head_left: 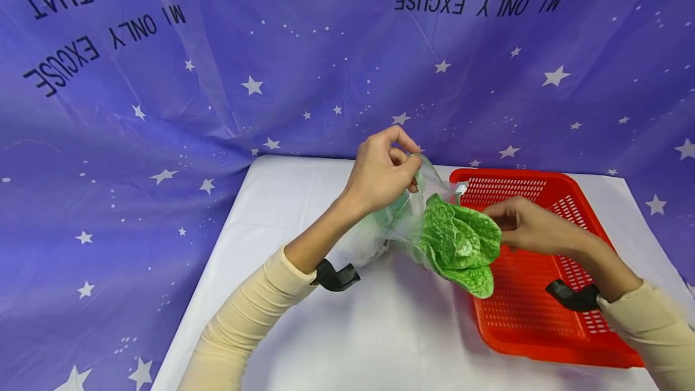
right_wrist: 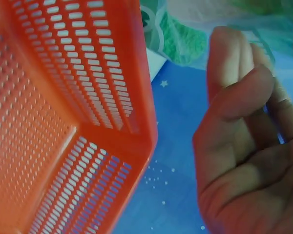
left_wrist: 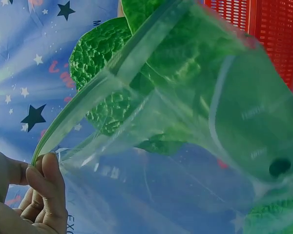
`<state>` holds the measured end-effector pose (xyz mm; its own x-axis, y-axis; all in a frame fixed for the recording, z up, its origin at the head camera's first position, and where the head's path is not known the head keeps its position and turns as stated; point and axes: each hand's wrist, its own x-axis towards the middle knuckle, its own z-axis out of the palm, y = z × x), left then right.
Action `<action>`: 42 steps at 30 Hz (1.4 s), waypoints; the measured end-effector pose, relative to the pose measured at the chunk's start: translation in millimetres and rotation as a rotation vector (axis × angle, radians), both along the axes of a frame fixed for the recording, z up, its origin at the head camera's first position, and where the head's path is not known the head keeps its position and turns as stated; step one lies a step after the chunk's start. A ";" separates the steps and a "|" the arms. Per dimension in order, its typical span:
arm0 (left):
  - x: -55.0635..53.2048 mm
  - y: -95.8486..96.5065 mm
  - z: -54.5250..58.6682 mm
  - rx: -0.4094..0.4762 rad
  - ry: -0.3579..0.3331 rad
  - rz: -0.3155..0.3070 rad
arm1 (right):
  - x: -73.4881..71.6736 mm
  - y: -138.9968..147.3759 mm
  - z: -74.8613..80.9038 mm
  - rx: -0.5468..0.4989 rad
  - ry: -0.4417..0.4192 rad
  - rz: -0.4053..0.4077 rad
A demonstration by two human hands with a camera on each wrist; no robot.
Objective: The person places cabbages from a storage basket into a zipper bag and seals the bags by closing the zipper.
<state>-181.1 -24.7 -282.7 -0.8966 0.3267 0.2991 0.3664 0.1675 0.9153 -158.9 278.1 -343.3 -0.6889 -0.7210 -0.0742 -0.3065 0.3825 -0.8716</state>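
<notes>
My left hand pinches the rim of a clear plastic bag between thumb and forefinger. In the left wrist view, the pinching fingers hold the bag's edge stretched out to one side. A head of green lettuce lies partly inside the bag, its crinkled leaves sticking out of the mouth toward the basket. My right hand is beside the leaf ends, over the red basket. Its fingers are loosely bent in the right wrist view, with nothing seen between them. Its fingertips are partly hidden behind a leaf in the head view.
The red basket has slotted walls and stands at the right of the white table. More green shows through the bag's lower part in the left wrist view. A purple star-patterned cloth hangs behind the table.
</notes>
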 end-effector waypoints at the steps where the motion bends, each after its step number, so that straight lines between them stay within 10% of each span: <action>1: 0.2 -0.5 -0.3 -0.002 -0.002 0.003 | 1.6 -1.8 -1.8 -0.021 -0.002 0.011; 14: 0.8 -5.9 -3.3 -0.006 -0.022 0.037 | 31.1 -29.1 -25.5 -0.062 0.067 -0.013; 31: 1.4 -7.6 -8.2 -0.028 -0.014 0.026 | 34.2 -56.7 -47.1 -0.028 0.232 -0.306; 36: -1.8 -15.8 -3.0 -0.016 0.003 0.065 | 30.1 -52.3 -28.4 0.049 0.356 -0.345; 42: -9.6 -39.9 21.3 -0.017 0.073 0.160 | 10.6 -43.4 34.8 0.084 0.581 -0.358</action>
